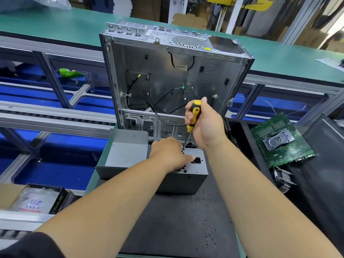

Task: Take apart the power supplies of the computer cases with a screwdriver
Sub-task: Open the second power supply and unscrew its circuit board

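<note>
Both bare forearms reach forward from the bottom of the head view, over a dark, speckled mat (178, 226) on the tabletop, and meet above a grey sheet-metal power supply box (183, 175) that sits on the mat in the middle of the frame. On the left, the left hand (168, 155) lies knuckles-up on top of the box, with its thumb stretched toward the black power socket (197, 160) on the perforated face; its other fingers are hidden on the far side, so whether they press flat or curl is not clear. Higher and to the right, the right hand (204, 125) is raised with the wrist bent, its fingers wrapped round the handle of a yellow-and-black screwdriver (192, 118). That tool stands nearly upright, its thin shaft slanting down so the tip meets the box's top face just beside the left hand. A loose grey metal cover panel (128, 148) rests touching the box's left side. Behind them stands an opened, emptied silver computer case (167, 71) with loose black cables inside. Well to the right, a green circuit board (281, 140) lies tilted in a black bin.
</note>
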`<control>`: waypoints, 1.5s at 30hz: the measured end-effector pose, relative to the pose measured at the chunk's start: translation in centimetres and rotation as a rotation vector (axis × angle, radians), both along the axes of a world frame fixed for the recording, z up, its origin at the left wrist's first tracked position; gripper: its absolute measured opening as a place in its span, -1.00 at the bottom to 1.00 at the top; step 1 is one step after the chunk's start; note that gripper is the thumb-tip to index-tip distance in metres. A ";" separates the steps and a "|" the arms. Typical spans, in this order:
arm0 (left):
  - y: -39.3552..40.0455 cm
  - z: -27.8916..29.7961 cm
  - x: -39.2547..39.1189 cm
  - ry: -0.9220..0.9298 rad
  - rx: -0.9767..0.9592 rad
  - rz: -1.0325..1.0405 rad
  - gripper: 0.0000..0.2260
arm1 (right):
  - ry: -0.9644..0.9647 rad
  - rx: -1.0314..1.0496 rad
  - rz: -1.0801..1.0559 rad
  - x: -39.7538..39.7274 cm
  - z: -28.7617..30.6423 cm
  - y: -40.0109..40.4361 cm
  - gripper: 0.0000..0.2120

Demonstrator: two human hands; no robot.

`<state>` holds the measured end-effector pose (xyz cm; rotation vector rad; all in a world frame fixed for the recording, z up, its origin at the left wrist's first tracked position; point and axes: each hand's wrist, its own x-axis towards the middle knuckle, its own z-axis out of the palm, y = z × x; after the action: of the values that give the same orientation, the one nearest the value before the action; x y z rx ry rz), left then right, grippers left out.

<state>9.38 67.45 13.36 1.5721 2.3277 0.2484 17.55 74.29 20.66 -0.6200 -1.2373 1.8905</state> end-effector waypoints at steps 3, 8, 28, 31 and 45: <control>0.1 -0.1 -0.2 0.003 0.011 -0.001 -0.49 | 0.003 0.028 0.016 -0.3 -0.3 0.0 -0.48; -0.1 -0.5 -0.2 -0.018 0.052 0.012 -0.53 | -0.160 0.217 -0.028 0.2 -0.9 0.0 -0.78; -0.1 -0.6 -0.2 0.009 0.065 -0.005 -0.52 | -0.102 0.211 -0.017 0.5 -0.6 0.2 -0.82; 0.0 -0.4 -0.1 0.018 0.060 -0.013 -0.49 | -0.063 0.146 -0.030 1.1 -0.6 0.7 -0.74; -1.4 0.4 -0.7 -0.341 0.274 0.080 -0.82 | 0.003 0.051 0.034 1.2 -0.7 0.7 -0.50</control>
<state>8.66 66.08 13.77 1.4184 2.1556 0.8177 18.77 74.97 19.94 -0.5723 -1.2973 1.8810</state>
